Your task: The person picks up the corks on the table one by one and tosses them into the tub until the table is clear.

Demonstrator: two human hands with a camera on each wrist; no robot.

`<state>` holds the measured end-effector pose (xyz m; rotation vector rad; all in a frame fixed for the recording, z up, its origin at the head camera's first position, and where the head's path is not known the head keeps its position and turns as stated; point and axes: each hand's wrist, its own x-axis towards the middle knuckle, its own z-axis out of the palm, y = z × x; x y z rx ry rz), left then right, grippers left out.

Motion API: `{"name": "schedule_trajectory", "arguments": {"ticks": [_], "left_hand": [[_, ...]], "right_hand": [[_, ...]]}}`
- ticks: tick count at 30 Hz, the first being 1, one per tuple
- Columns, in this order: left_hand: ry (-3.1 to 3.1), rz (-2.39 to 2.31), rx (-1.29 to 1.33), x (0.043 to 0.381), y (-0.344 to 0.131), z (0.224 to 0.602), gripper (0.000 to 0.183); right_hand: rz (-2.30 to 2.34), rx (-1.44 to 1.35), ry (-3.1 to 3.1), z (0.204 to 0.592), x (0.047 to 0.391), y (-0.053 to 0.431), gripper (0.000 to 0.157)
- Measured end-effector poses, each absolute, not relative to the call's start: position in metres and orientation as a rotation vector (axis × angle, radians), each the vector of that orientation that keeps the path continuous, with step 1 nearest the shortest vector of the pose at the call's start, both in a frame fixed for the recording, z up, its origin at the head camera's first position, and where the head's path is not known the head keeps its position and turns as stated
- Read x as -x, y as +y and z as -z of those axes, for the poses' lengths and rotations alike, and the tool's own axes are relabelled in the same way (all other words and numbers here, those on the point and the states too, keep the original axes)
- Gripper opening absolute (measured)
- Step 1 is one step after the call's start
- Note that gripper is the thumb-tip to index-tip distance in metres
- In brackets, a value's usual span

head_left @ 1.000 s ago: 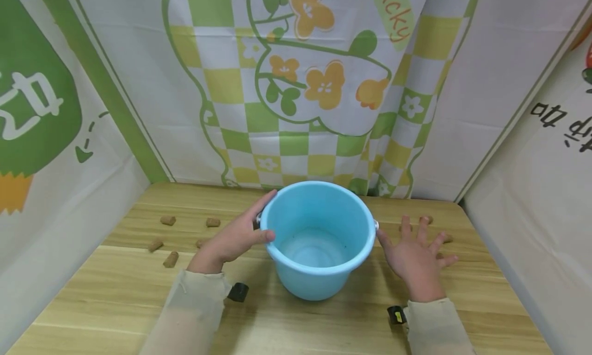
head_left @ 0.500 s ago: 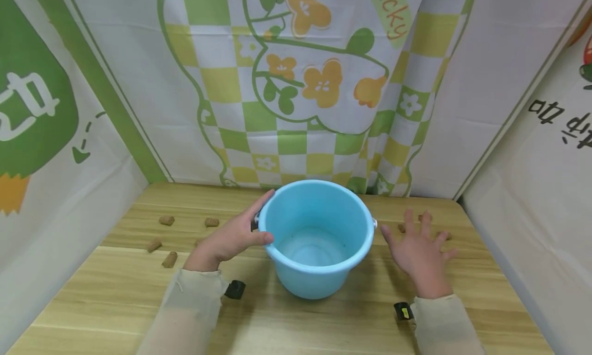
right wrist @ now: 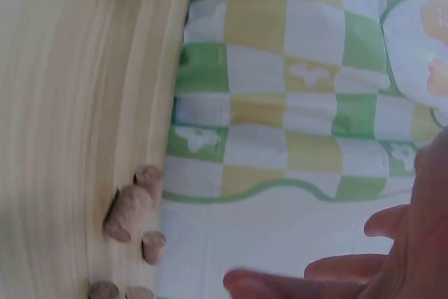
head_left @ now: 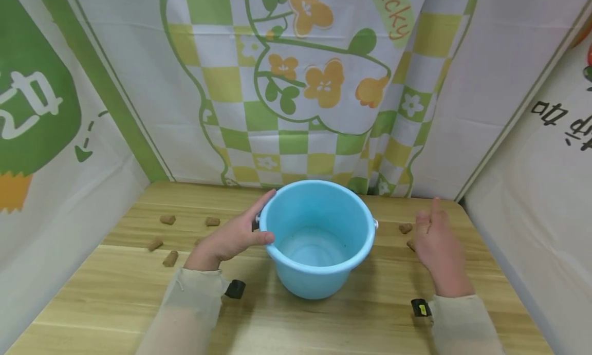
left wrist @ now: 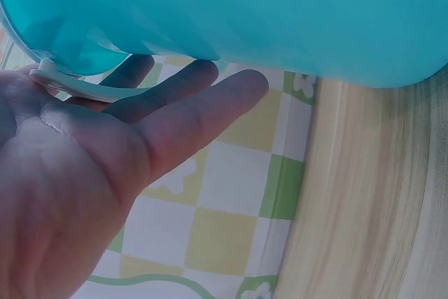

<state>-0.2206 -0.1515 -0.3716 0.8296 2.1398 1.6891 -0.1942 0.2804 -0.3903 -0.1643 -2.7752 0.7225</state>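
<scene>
A light blue bucket stands upright on the wooden table, and its visible floor has nothing lying on it. My left hand holds its left side, thumb over the rim and fingers along the outside. In the left wrist view, the bucket's white handle crosses the fingers of that hand. To the right, my right hand is turned sideways above the table with fingers extended and nothing seen in it. Beside its thumb side lie small brown corks; more corks appear below it in the right wrist view.
Several more corks are scattered on the table left of the bucket, one partly hidden by the left wrist. A checkered, flower-printed curtain hangs behind the table's back edge. Printed cloth walls flank both sides.
My right hand has moved away from the bucket to the right and turned from spread, palm-down fingers onto its side. The left hand and the bucket stay in place.
</scene>
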Motion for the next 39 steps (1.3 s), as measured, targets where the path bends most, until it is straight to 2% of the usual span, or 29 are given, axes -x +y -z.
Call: {"name": "schedule_trajectory", "arguments": {"ticks": [9,19,25,28,30,32,35,39], "left_hand": [[2.119,-1.691,-0.807,0.221,-0.151,0.372,0.107],[2.117,-1.685,-0.814,0.221,-0.152,0.373,0.106],[2.107,-1.685,-0.818,0.221,-0.152,0.373,0.106],[2.113,-1.676,-0.815,0.221,-0.151,0.372,0.105],[2.118,-1.669,-0.812,0.222,-0.151,0.372,0.105],[2.112,-1.669,-0.806,0.221,-0.151,0.372,0.106],[2.098,-1.679,-0.797,0.221,-0.152,0.372,0.107],[2.064,-1.703,-0.808,0.221,-0.153,0.374,0.107]], "right_hand": [[-0.797,0.222,-2.764,0.381,0.191,0.307,0.078],[-0.99,0.134,-2.845,0.378,0.188,0.338,0.075],[-1.076,0.2,-2.787,0.387,0.186,0.36,0.071],[-1.369,0.273,-2.674,0.395,0.184,0.372,0.075],[-1.725,0.287,-2.498,0.402,0.184,0.382,0.073],[-2.136,0.266,-2.231,0.409,0.184,0.391,0.063],[-2.669,0.176,-1.768,0.42,0.185,0.405,0.039],[-2.978,0.131,-1.428,0.433,0.187,0.419,0.032]]}}
